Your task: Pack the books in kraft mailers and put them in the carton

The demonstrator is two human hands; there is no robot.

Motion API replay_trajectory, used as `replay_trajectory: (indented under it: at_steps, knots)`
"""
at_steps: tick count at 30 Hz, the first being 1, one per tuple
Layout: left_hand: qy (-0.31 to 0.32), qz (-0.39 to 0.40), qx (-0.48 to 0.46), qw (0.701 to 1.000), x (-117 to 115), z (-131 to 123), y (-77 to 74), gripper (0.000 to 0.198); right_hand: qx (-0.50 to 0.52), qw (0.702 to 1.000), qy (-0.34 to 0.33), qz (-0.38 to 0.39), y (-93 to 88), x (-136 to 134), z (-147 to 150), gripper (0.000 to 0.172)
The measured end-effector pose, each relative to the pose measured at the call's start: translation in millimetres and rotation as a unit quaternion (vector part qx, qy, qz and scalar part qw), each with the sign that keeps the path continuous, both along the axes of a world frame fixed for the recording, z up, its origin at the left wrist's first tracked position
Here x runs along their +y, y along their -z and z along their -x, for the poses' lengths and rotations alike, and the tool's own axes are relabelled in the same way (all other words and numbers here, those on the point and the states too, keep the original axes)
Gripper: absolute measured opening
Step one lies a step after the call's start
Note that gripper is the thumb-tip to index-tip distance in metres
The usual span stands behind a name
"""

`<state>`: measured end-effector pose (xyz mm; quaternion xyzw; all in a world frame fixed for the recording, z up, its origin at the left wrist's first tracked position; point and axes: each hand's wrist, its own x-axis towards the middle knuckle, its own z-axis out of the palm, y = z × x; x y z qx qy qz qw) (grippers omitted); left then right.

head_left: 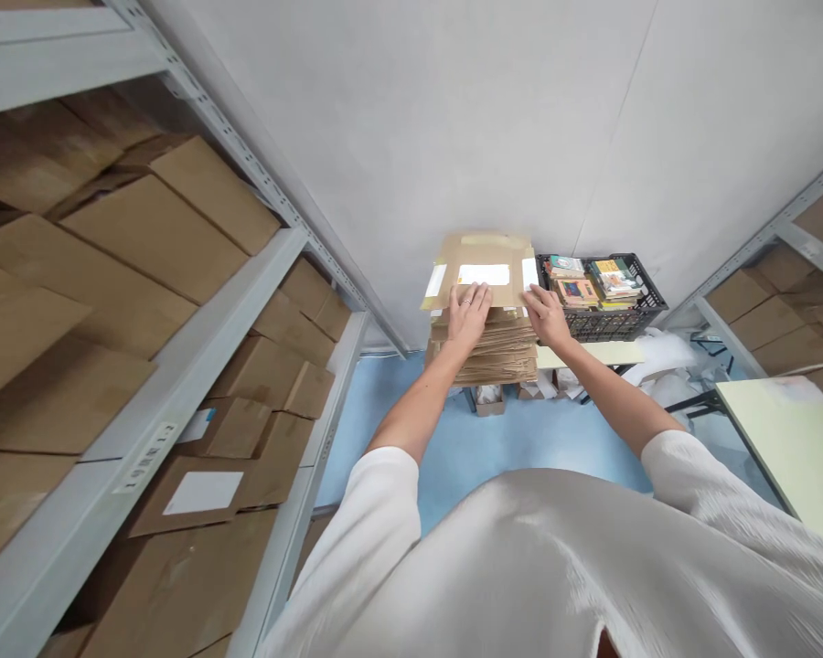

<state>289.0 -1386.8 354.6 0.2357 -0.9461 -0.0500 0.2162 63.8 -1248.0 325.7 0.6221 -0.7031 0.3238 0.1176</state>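
Note:
A flattened cardboard box (497, 252) with white labels and strips of yellowish tape lies on top of a tall stack of folded cardboard (500, 355). My left hand (469, 316) rests on its front part, fingers apart on the upper face just below the middle label; the thumb is hidden. At the front right corner, my right hand (547, 316) grips the same sheet, fingertips near the right-hand label. What lies beneath the right fingers cannot be seen.
A black plastic crate (607, 323) of books stands right of the stack on a pale table (590, 355). Shelving (247, 302) full of cardboard boxes rises at left, with another rack (733, 334) at right. A second pale table (782, 439) stands at lower right.

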Motion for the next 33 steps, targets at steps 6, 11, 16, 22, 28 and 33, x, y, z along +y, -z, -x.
replay_trajectory:
  at_steps: [6, 11, 16, 22, 28, 33]
  knots:
    - [0.072, -0.011, 0.012, 0.997, 29.4, 61.9, 2.6, 0.081, -0.013, 0.998, 0.067, -0.008, -0.7, 57.4, 40.8, 0.052]
    - [0.142, 0.005, -0.001, 0.99, 81.0, 133.9, -1.0, 0.074, -0.009, 0.989, 0.145, -0.001, 2.1, 134.9, 84.5, 0.049]
    - [0.213, 0.019, -0.008, 0.977, 156.9, 214.5, 0.6, 0.068, -0.02, 0.974, 0.226, 0.004, 8.9, 232.0, 130.4, 0.044]
    - [0.303, 0.024, -0.021, 0.953, 274.2, 312.6, 7.5, 0.067, -0.027, 0.947, 0.32, 0.0, 20.1, 371.7, 186.4, 0.043]
    - [0.402, 0.012, -0.041, 0.915, 399.2, 398.8, 21.6, 0.069, -0.032, 0.912, 0.408, -0.012, 34.1, 515.7, 217.5, 0.045]
    - [0.487, 0.021, -0.06, 0.871, 486.7, 448.7, 35.9, 0.069, -0.051, 0.877, 0.476, -0.032, 47.1, 609.0, 219.2, 0.045]
